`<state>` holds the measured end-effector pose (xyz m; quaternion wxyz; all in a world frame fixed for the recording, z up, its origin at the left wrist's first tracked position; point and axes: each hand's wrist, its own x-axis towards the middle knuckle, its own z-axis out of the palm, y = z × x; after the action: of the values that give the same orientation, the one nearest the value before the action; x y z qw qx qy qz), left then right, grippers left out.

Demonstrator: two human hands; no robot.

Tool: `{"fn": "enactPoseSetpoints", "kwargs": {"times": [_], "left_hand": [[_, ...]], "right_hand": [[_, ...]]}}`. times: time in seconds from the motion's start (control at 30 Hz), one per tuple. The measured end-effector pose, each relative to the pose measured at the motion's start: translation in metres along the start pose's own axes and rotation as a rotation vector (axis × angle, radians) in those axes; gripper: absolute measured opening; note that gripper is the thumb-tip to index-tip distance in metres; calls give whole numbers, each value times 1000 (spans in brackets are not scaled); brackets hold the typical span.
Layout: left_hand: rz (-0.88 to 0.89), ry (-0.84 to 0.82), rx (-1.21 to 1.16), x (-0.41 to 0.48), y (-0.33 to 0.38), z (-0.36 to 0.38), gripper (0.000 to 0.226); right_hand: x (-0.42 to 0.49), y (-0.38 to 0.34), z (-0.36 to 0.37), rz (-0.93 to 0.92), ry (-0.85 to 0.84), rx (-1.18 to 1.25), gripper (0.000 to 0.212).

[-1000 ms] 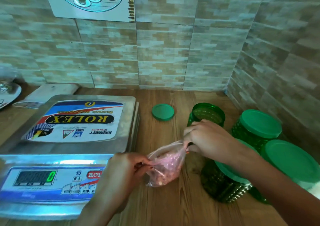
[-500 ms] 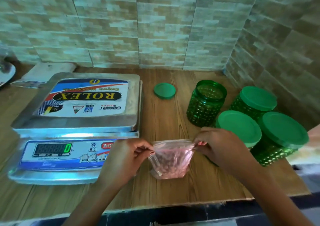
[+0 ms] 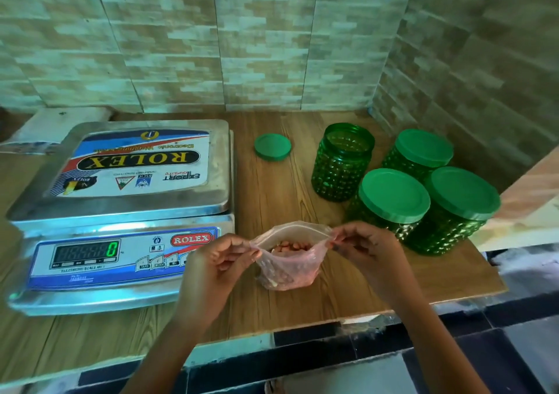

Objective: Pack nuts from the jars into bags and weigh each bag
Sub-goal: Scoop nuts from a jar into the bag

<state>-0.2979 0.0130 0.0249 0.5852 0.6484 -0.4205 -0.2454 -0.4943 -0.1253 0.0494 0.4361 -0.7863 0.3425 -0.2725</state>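
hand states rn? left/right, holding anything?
Left hand: pinches the left edge of the bag of nuts.
Right hand: pinches the bag's right edge, mouth open.

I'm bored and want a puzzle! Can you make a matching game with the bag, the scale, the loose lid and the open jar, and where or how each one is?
Things:
1. bag
2. scale
3. loose lid
4. open jar

Places and states:
A. lies flat on the table, by itself
B. reads 0, with nothing on its pan
C. stands topless beside three lidded jars
D. pinched open by the left hand and right hand, nuts inside

Pairs: 1-D, 2-B, 3-A, 4-C
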Motion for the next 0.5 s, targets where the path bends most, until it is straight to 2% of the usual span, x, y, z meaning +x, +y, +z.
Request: {"fn": "enactPoseSetpoints", "kwargs": {"times": [0.23, 0.43, 0.5], "left_hand": [[43, 5, 15, 1, -1, 2, 10], [66, 85, 5, -1, -9, 3, 5], [88, 115, 38, -2, -11, 6, 11]], "right_hand": [[8, 9, 1, -4, -22, 19, 18], [12, 15, 1, -48, -40, -11, 19], [13, 18, 1, -96, -46, -56, 18]]}}
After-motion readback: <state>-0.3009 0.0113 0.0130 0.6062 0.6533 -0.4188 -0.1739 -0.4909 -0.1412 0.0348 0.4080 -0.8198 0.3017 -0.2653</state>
